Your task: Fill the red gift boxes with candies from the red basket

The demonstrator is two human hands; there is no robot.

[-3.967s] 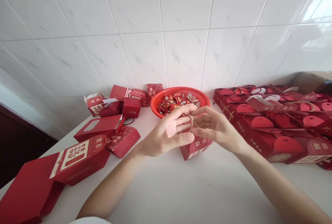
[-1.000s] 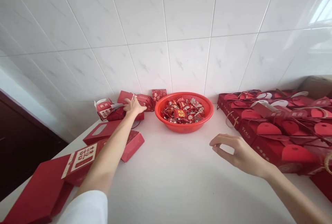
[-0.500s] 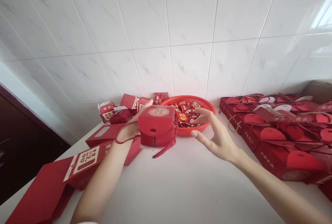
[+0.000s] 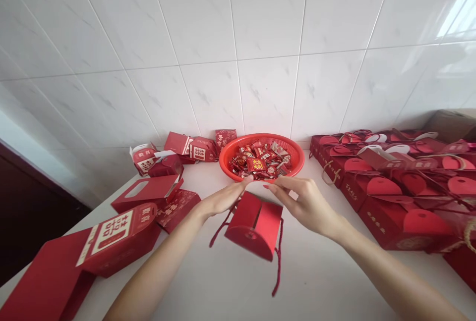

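The single view is head-worn. It looks from above the near edge of the white desk (image 4: 282,281), facing forward and down toward the tiled wall (image 4: 267,24). The wall fills the upper part of the frame; the desk surface occupies the lower part. Working range is close: both forearms enter from the bottom edge, and the left hand (image 4: 226,197) and right hand (image 4: 308,207) lie near mid-frame. The red plastic basket (image 4: 224,162) sits just beyond them, near the centre. Coverage is wide, with the dark area at lower left possibly a door, its detail poor. No second view shares this scene.
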